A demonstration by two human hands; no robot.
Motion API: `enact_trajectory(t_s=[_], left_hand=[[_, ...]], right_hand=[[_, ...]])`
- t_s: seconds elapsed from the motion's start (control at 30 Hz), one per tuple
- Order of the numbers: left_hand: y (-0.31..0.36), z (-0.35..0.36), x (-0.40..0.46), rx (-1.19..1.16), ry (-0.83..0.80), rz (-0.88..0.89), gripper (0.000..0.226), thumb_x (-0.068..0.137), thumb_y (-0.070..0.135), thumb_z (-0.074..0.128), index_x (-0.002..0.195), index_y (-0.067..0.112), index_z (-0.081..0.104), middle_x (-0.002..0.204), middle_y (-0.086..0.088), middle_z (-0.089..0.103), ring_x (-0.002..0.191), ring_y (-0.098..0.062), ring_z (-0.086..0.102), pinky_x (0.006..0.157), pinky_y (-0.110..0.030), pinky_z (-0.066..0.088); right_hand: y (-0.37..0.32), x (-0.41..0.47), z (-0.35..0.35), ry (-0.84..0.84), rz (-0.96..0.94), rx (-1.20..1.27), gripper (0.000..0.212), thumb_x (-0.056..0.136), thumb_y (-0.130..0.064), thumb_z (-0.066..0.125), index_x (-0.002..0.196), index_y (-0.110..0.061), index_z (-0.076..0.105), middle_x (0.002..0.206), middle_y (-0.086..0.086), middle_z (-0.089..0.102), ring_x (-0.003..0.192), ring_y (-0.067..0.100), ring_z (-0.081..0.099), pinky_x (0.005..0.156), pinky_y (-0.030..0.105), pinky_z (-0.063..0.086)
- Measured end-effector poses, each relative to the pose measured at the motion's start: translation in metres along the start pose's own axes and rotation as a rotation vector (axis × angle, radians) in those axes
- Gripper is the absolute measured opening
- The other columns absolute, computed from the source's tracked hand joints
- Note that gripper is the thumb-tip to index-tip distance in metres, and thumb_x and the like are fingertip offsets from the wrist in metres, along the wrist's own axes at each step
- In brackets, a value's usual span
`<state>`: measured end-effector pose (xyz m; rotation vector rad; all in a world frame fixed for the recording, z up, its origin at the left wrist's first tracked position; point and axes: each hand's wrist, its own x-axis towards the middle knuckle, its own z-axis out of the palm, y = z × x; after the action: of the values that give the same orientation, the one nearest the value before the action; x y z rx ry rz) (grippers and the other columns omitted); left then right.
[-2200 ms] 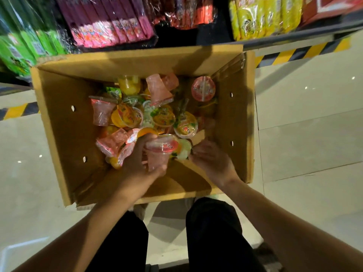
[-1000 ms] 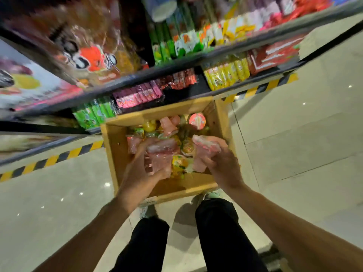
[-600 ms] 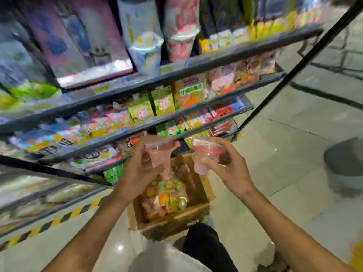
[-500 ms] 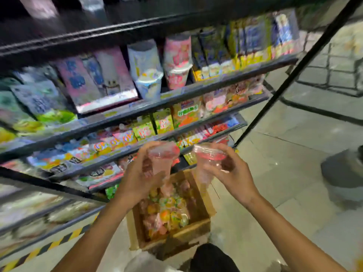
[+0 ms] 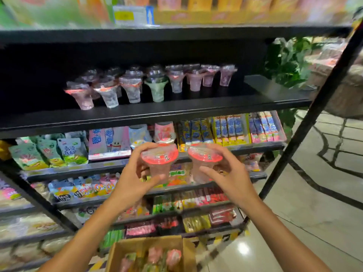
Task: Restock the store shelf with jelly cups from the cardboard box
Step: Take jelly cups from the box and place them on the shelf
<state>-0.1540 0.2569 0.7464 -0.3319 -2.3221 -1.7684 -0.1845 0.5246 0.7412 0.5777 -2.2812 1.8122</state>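
Now each hand, left hand [image 5: 135,177] and right hand [image 5: 229,173], curls its fingers round a red-lidded jelly cup [image 5: 160,163] below the dark shelf [image 5: 176,108]; lifting them beside the standing cups [image 5: 157,87] seems next.

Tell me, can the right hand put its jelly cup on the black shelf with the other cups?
Probably yes: the right hand holds its jelly cup below the black shelf, whose right end looks bare.

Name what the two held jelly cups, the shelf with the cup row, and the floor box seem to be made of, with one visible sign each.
Left jelly cup and right jelly cup: probably clear glossy plastic, pink contents showing through, red film lids. Shelf: black, matte, likely painted metal or board; unclear. Box: brown cardboard, dull with folded flaps.
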Motion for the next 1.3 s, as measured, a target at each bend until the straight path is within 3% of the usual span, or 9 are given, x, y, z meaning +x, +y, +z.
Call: enact_trajectory(t_s=[0.1, 0.23, 0.47, 0.73, 0.83, 0.9, 1.0, 1.17, 1.3], left_hand=[[0.032, 0.026, 0.013, -0.004, 0.063, 0.023, 0.071, 0.081, -0.009, 0.076, 0.134, 0.027, 0.045, 0.110, 0.005, 0.061, 0.093, -0.005, 0.065, 0.078, -0.019, 0.052], [0.066, 0.043, 0.025, 0.028, 0.109, 0.099, 0.071, 0.084, -0.011, 0.072, 0.136, 0.027, 0.044, 0.130, 0.011, 0.058, 0.117, -0.016, 0.062, 0.092, -0.026, 0.053], [0.086, 0.038, 0.048, 0.105, 0.138, 0.176, 0.071, 0.084, -0.005, 0.075, 0.137, 0.029, 0.043, 0.138, 0.018, 0.051, 0.126, -0.011, 0.055, 0.100, -0.029, 0.051], [0.063, 0.036, 0.104, 0.098, 0.148, 0.156, 0.070, 0.083, -0.005, 0.075, 0.133, 0.037, 0.049, 0.124, 0.024, 0.058, 0.115, -0.006, 0.060, 0.093, -0.023, 0.053], [0.056, 0.039, 0.134, 0.107, 0.162, 0.156, 0.071, 0.083, -0.006, 0.075, 0.133, 0.037, 0.049, 0.129, 0.019, 0.058, 0.116, -0.007, 0.060, 0.092, -0.026, 0.055], [0.052, 0.041, 0.159, 0.119, 0.163, 0.169, 0.071, 0.082, -0.006, 0.075, 0.134, 0.034, 0.049, 0.133, 0.016, 0.057, 0.118, -0.006, 0.061, 0.093, -0.026, 0.056], [0.045, 0.047, 0.197, 0.150, 0.202, 0.189, 0.072, 0.081, -0.008, 0.074, 0.134, 0.032, 0.048, 0.125, 0.029, 0.058, 0.115, 0.000, 0.061, 0.092, -0.022, 0.054], [0.020, 0.054, 0.260, 0.250, 0.249, 0.202, 0.070, 0.083, -0.002, 0.075, 0.133, 0.037, 0.045, 0.128, 0.015, 0.059, 0.115, -0.005, 0.061, 0.094, -0.021, 0.052], [-0.004, 0.059, 0.287, 0.335, 0.274, 0.176, 0.064, 0.087, 0.003, 0.074, 0.131, 0.038, 0.043, 0.122, 0.024, 0.057, 0.111, 0.006, 0.058, 0.097, -0.019, 0.049]], right_hand=[[-0.009, 0.015, -0.041, -0.049, -0.062, 0.015, 0.056, 0.085, -0.021, 0.081, 0.133, -0.038, 0.058, 0.126, -0.011, 0.067, 0.112, 0.012, 0.067, 0.092, 0.033, 0.057], [-0.024, 0.040, -0.071, -0.061, -0.131, 0.053, 0.056, 0.084, -0.016, 0.081, 0.131, -0.039, 0.059, 0.125, -0.009, 0.069, 0.113, 0.014, 0.068, 0.094, 0.038, 0.057], [-0.026, 0.075, -0.078, -0.080, -0.175, 0.035, 0.058, 0.084, -0.012, 0.082, 0.134, -0.029, 0.059, 0.125, -0.011, 0.068, 0.114, 0.013, 0.067, 0.096, 0.037, 0.056], [-0.015, 0.101, -0.077, -0.034, -0.151, 0.048, 0.057, 0.086, -0.002, 0.077, 0.134, -0.026, 0.058, 0.125, -0.016, 0.067, 0.117, 0.008, 0.065, 0.097, 0.026, 0.054], [-0.011, 0.127, -0.077, 0.020, -0.150, 0.037, 0.056, 0.085, -0.002, 0.077, 0.130, -0.030, 0.059, 0.122, -0.020, 0.067, 0.115, 0.004, 0.064, 0.094, 0.023, 0.054], [-0.007, 0.153, -0.080, 0.022, -0.172, 0.028, 0.055, 0.086, -0.004, 0.078, 0.132, -0.028, 0.059, 0.124, -0.018, 0.067, 0.117, 0.005, 0.064, 0.095, 0.024, 0.054], [0.004, 0.197, -0.082, -0.015, -0.190, 0.017, 0.055, 0.087, -0.006, 0.078, 0.133, -0.028, 0.058, 0.126, -0.016, 0.067, 0.119, 0.005, 0.063, 0.099, 0.026, 0.053], [0.033, 0.259, -0.085, -0.042, -0.200, -0.008, 0.054, 0.087, -0.004, 0.077, 0.133, -0.026, 0.057, 0.124, -0.017, 0.067, 0.118, 0.004, 0.063, 0.100, 0.025, 0.053], [0.057, 0.294, -0.082, -0.055, -0.188, -0.050, 0.052, 0.087, -0.007, 0.078, 0.133, -0.021, 0.058, 0.120, -0.009, 0.070, 0.113, 0.006, 0.066, 0.100, 0.030, 0.054]])
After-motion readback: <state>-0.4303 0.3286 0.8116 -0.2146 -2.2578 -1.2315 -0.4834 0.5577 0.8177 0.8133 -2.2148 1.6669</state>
